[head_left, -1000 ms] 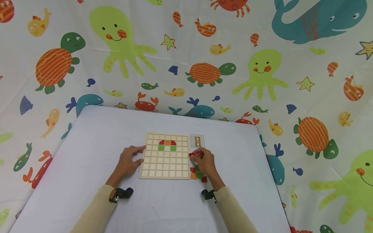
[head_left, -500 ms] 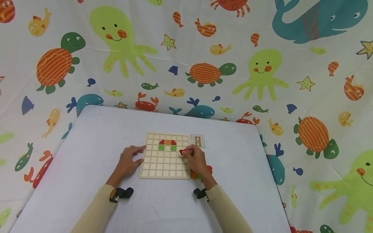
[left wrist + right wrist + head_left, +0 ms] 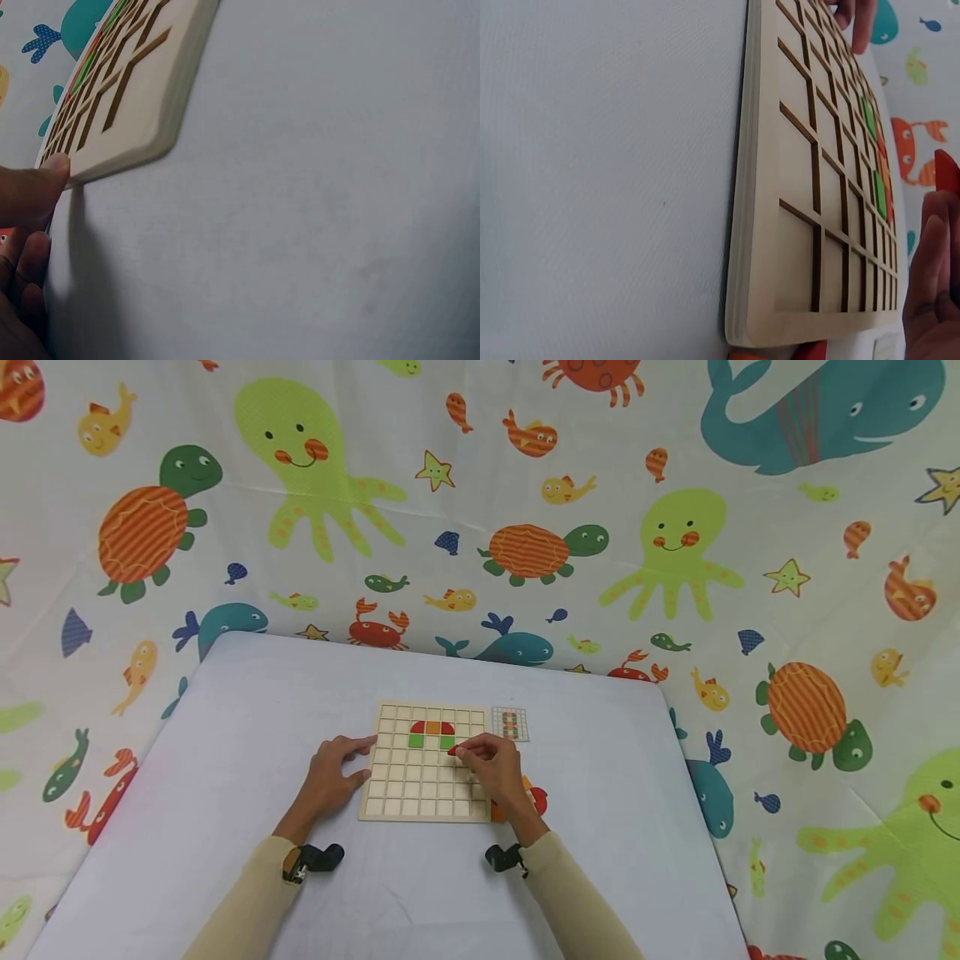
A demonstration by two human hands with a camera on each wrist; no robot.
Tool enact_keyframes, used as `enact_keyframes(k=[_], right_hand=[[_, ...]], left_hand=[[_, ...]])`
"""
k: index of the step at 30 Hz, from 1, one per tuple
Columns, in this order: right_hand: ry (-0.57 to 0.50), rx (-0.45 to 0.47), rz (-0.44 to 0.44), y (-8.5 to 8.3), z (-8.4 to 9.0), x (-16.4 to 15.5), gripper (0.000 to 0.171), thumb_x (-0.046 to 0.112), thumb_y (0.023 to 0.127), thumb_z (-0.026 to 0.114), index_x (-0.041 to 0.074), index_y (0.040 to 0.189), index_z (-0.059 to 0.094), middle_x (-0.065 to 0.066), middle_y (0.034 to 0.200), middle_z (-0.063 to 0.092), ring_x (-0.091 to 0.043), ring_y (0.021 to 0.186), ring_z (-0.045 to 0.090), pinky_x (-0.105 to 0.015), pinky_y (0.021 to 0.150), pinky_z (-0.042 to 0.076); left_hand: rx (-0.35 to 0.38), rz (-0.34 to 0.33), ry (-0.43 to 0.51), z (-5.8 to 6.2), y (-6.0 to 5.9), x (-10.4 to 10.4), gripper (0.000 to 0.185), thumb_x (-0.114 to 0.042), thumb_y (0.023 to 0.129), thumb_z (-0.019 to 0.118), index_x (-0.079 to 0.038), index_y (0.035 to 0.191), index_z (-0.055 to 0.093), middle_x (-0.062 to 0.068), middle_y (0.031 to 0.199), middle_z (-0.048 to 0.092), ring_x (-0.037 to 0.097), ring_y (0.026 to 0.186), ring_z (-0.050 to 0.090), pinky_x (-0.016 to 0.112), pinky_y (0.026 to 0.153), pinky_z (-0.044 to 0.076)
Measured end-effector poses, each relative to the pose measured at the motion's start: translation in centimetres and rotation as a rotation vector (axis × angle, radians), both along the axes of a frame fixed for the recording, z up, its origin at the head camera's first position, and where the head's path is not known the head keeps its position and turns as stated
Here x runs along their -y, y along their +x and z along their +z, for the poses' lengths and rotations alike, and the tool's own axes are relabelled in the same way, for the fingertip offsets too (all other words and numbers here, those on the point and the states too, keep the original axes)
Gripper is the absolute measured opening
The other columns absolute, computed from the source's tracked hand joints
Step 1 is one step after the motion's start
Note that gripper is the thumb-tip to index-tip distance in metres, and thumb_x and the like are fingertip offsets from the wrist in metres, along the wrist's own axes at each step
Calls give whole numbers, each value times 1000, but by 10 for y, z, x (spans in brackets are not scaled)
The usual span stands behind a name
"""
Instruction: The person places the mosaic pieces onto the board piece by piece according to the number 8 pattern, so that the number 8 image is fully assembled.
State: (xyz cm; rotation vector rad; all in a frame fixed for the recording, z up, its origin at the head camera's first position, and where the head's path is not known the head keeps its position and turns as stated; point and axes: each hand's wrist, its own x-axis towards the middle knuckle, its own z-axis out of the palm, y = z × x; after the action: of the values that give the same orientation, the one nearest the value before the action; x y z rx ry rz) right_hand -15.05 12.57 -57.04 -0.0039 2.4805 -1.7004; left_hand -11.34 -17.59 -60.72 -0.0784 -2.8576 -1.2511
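Note:
A wooden grid board (image 3: 425,792) lies on the white table. In its upper rows sit an orange square tile (image 3: 432,727) between two red quarter-round tiles (image 3: 417,727), with two green square tiles (image 3: 416,741) one row lower. My right hand (image 3: 497,770) pinches a red tile (image 3: 453,751) over the board, just below the right green tile; the right wrist view shows this red tile (image 3: 946,172) at the fingertips. My left hand (image 3: 330,777) touches the board's left edge with thumb and index finger. In the left wrist view, the thumb (image 3: 45,184) rests at the board's edge.
A small printed pattern card (image 3: 523,732) lies beside the board's upper right corner. Loose red, orange and other tiles (image 3: 540,801) lie right of the board, partly hidden by the right hand and wrist. A sea-animal curtain (image 3: 465,485) hangs behind the table (image 3: 247,727).
My right hand has moved left with the red tile, from beside the board's right edge to over its cells. The left hand has stayed at the left edge.

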Motion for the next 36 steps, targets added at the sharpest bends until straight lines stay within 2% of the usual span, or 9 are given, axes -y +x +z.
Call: enact_keyframes(k=[3, 8, 10, 16, 24, 30, 36], right_hand=[[-19, 18, -3, 0, 0, 3, 10, 21, 97, 79, 16, 105, 78, -3, 94, 71, -16, 83, 64, -22, 70, 53], [-6, 28, 35, 2, 1, 6, 25, 13, 100, 73, 18, 124, 77, -6, 96, 65, -17, 85, 61, -24, 67, 53], [23, 24, 56, 2, 1, 7, 26, 13, 102, 71, 18, 127, 77, -6, 95, 65, -18, 84, 60, -24, 66, 52], [32, 25, 70, 2, 0, 8, 22, 14, 103, 69, 15, 123, 77, -7, 93, 67, -21, 83, 62, -26, 66, 51], [28, 42, 56, 3, 2, 9, 21, 22, 97, 79, 23, 118, 77, -1, 92, 74, -17, 82, 63, -25, 64, 52], [22, 5, 93, 4, 3, 11, 21, 21, 97, 79, 21, 118, 77, -3, 94, 79, -16, 79, 66, -25, 62, 52], [38, -46, 92, 2, 4, 19, 19, 19, 94, 82, 18, 113, 81, -2, 94, 78, -14, 80, 64, -24, 68, 50]], left_hand=[[-6, -1, -1, -1, 0, 0, 64, 1, 89, 78, -11, 150, 61, 14, 123, 68, 31, 110, 51, 49, 96, 39], [5, 0, -1, -2, 1, -1, 64, 0, 90, 78, -12, 150, 61, 13, 122, 68, 29, 110, 51, 48, 96, 39], [8, -1, 1, -1, 1, -1, 64, 0, 90, 78, -12, 150, 62, 12, 122, 68, 29, 110, 51, 48, 96, 39], [9, -4, 5, -1, 1, -1, 64, 1, 89, 78, -11, 150, 62, 13, 123, 68, 30, 111, 51, 48, 96, 38], [0, -6, 5, -1, 2, -1, 64, 1, 89, 79, -10, 149, 62, 14, 123, 68, 31, 111, 52, 48, 96, 38], [0, -5, 3, -1, 2, -1, 65, 1, 89, 79, -10, 150, 61, 15, 123, 68, 32, 112, 52, 50, 97, 38], [-21, -8, -2, -1, 2, 0, 64, 1, 89, 79, -10, 149, 62, 15, 123, 69, 32, 111, 52, 49, 97, 38]])
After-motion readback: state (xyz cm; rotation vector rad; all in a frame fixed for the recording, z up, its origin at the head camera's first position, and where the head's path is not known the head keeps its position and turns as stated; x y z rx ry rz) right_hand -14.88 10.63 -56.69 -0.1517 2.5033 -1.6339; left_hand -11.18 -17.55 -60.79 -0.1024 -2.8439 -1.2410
